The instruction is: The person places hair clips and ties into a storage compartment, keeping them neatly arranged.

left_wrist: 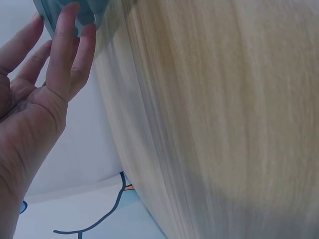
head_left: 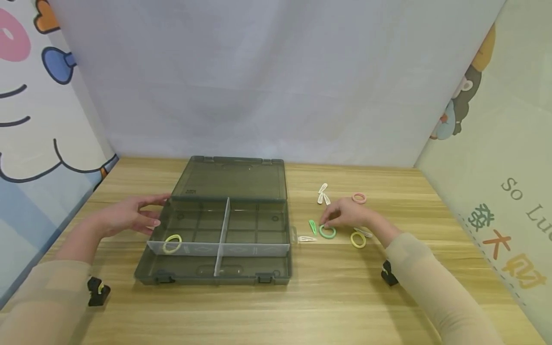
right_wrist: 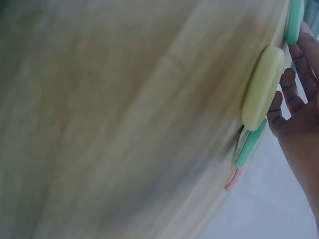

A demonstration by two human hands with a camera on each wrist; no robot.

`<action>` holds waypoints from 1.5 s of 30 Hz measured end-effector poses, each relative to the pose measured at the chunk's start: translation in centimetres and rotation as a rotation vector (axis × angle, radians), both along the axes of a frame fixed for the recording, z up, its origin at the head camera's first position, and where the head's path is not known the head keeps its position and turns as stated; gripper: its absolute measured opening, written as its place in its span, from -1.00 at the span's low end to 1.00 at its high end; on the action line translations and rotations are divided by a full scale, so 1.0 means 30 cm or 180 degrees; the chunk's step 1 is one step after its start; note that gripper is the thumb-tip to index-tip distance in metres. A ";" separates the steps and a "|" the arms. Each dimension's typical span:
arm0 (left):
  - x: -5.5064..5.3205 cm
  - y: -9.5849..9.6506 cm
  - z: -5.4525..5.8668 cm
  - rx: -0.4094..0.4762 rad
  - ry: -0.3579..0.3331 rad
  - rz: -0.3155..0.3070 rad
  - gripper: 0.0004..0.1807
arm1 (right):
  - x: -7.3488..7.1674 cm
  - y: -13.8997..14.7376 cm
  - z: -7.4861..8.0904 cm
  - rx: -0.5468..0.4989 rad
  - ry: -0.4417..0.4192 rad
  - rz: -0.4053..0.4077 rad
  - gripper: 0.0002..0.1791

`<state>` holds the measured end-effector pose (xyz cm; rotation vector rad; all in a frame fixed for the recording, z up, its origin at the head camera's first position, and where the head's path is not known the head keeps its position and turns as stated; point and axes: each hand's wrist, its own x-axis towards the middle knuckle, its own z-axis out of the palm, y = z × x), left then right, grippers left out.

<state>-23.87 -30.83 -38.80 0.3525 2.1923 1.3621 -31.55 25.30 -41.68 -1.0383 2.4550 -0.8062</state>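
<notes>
My right hand [head_left: 345, 212] pinches the edge of a green hair tie [head_left: 327, 232] close to the table, its fingertips at the ring's far side. In the right wrist view this green hair tie [right_wrist: 295, 21] shows at the fingertips. My left hand [head_left: 129, 215] rests at the left side of an open grey see-through organizer box [head_left: 213, 278], fingers loosely extended against its wall. The left wrist view shows those fingertips at the box corner [left_wrist: 92, 10]. A yellow hair tie [head_left: 172, 244] hangs over the box's front-left divider [head_left: 196, 248].
Right of the box lie a green hair clip [head_left: 313, 227], white hair clips [head_left: 323, 194], another white clip [head_left: 307, 239], a yellow hair tie [head_left: 358, 239] and a pink one [head_left: 359, 198]. A second green hair tie [right_wrist: 250, 144] shows behind the yellow one. The lid [head_left: 233, 177] leans back.
</notes>
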 end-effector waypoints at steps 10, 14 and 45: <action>0.004 -0.001 0.008 -0.0023 0.0020 -0.0012 -0.10 | 0.010 -0.022 0.037 0.0130 -0.0001 -0.0137 -0.90; 0.005 -0.001 0.011 -0.0029 0.0062 -0.0029 -0.10 | 0.015 -0.033 0.066 0.0125 0.0075 -0.0085 -0.90; -0.002 0.008 -0.004 -0.0065 0.0200 0.0065 -0.18 | 0.105 -0.386 0.370 -0.0269 0.0458 0.0012 -0.90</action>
